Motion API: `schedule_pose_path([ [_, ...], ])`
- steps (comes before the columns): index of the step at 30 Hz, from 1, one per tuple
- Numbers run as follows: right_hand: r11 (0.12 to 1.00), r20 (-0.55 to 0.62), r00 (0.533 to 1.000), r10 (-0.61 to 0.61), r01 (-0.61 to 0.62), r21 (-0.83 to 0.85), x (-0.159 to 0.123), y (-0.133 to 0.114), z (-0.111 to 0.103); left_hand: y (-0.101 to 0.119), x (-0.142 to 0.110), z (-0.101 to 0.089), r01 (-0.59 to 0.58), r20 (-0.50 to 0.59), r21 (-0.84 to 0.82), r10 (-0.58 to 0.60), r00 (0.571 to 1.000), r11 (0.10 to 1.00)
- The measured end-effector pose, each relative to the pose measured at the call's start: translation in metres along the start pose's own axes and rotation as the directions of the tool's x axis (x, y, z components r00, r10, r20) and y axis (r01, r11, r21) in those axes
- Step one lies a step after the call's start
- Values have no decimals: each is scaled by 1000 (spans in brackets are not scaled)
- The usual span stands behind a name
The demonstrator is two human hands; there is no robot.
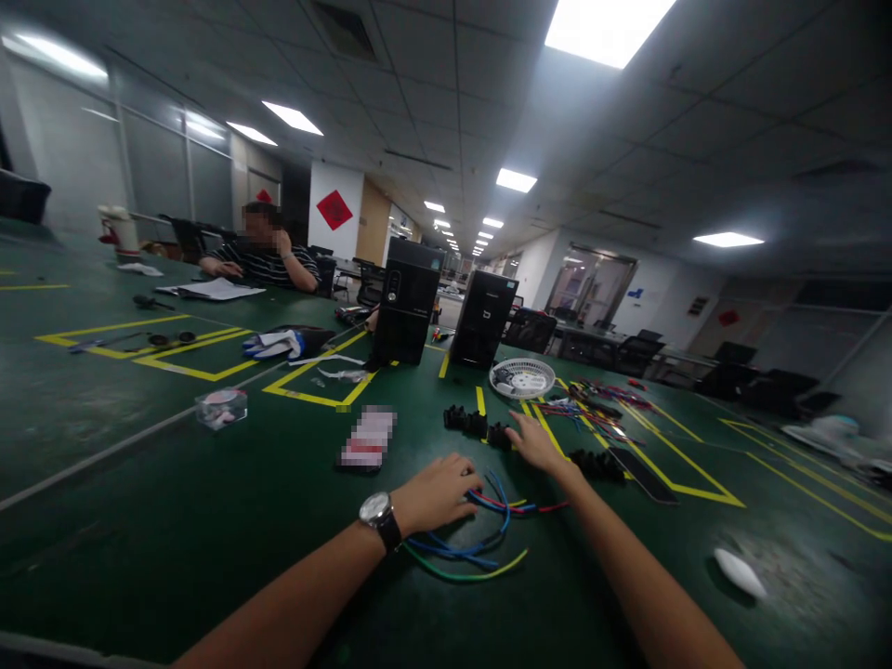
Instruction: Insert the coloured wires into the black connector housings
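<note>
My left hand (433,494), with a watch (377,511) on its wrist, lies low over loose cut wires. Its fingers are curved and apart from the thumb, and no firm grip shows. Blue wires (507,525) curl beside and below it, together with a red wire (554,507) and a yellow-green wire (480,578). Further forward, my right hand (542,442) reaches out with fingers extended. Its fingertips are at a row of small black ribbed parts (465,421); whether they touch is hard to tell. More black ribbed parts (597,465) lie right of that wrist.
Two black computer towers (408,307) stand ahead, near a white round basket (522,379). Coloured wires (606,400) pile up at right. A phone (368,437), a clear box (221,409) and gloves (279,344) lie left. Another person (265,255) sits across the table.
</note>
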State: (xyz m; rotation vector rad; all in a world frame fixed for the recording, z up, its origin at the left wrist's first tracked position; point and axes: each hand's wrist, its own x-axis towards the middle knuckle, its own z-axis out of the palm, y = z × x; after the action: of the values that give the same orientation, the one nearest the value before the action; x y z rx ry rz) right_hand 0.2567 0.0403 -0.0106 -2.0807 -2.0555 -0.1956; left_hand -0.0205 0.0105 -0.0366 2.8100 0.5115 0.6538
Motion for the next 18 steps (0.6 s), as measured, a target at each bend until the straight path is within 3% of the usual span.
schedule_pose_path([
  [3,985,29,989,145,-142,-101,-12,31,-14,0,1,1,13,-45,-6,-13,999,1000],
  [6,951,138,953,271,-242,-193,-32,67,-25,2,4,0,42,-133,-74,-52,990,996],
  [9,938,222,926,306,-253,-237,-47,90,-29,4,8,-2,71,-261,-230,-132,956,971],
  [11,939,237,926,293,-232,-255,-50,92,-32,3,12,-5,92,-328,-396,-234,915,914],
  [13,946,197,947,252,-199,-256,-48,80,-38,0,15,-8,114,-329,-587,-365,871,801],
  [15,978,88,988,124,-107,-179,-46,51,-46,-3,18,-11,130,-264,-765,-491,830,630],
  [16,995,6,1000,11,-10,-99,-46,31,-50,-4,19,-13,134,-211,-840,-544,812,526],
  [18,973,-110,972,-207,217,82,-48,-18,-57,-4,20,-14,128,-78,-948,-604,793,291],
])
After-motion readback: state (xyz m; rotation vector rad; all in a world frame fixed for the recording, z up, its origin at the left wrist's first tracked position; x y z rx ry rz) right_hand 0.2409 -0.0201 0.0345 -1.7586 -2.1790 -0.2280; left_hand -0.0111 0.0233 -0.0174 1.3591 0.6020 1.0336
